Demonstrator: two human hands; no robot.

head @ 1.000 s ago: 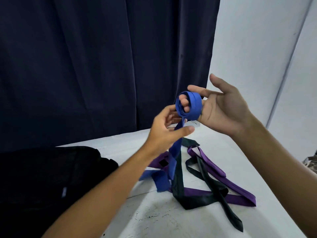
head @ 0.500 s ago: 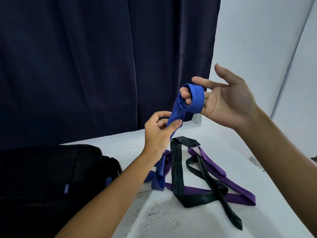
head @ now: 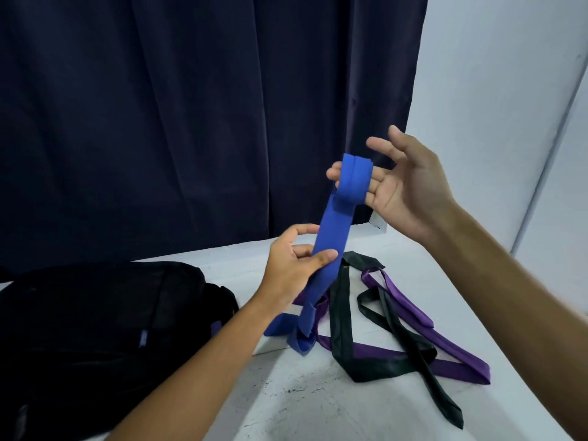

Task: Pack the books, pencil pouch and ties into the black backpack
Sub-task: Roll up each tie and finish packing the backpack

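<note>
Over at the left edge of the white table sits the black backpack, and whether its top is zipped or what it holds cannot be told from here, with no books and no pencil pouch in view. None of the three ties has gone in, so on this evidence the packing of ties is barely begun.

Moving in, the left hand pinches the hanging length of the blue tie between thumb and curled fingers, keeping it taut. That tie is flat, matte, bright blue; its lower end trails down and crumples on the table near the backpack's corner.

Up at the top, the right hand has the tie coiled in several turns round two fingers, thumb and forefinger spread wide above: rolling in progress, I'd say.

Right of that, the black tie and purple tie lie tangled across each other mid-table, unrolled, waiting.
</note>
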